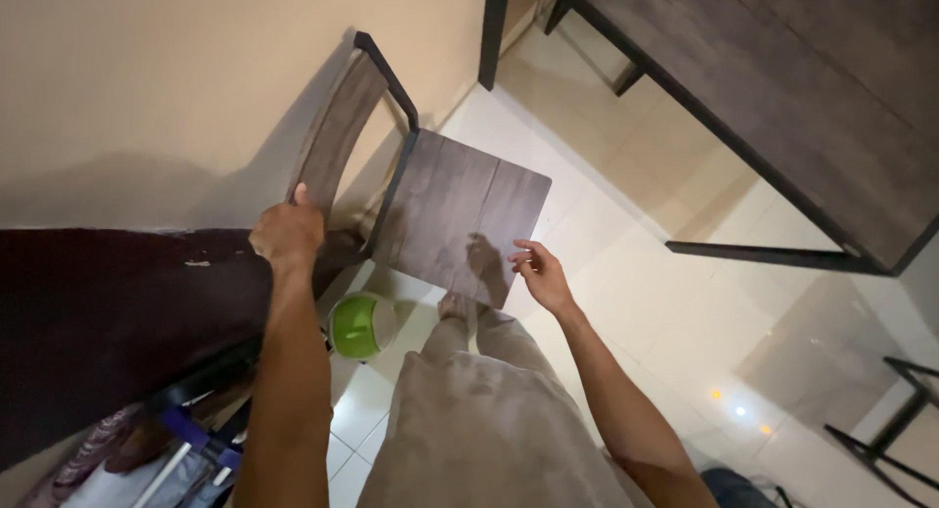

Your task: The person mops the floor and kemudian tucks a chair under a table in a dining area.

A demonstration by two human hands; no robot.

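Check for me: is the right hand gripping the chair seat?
No. The right hand hangs open just off the seat's front edge, fingers spread, while the left hand grips the chair back.

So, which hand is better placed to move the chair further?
Probably the left hand: it already grips the backrest of the chair. The right hand hovers open near the seat edge, holding nothing.
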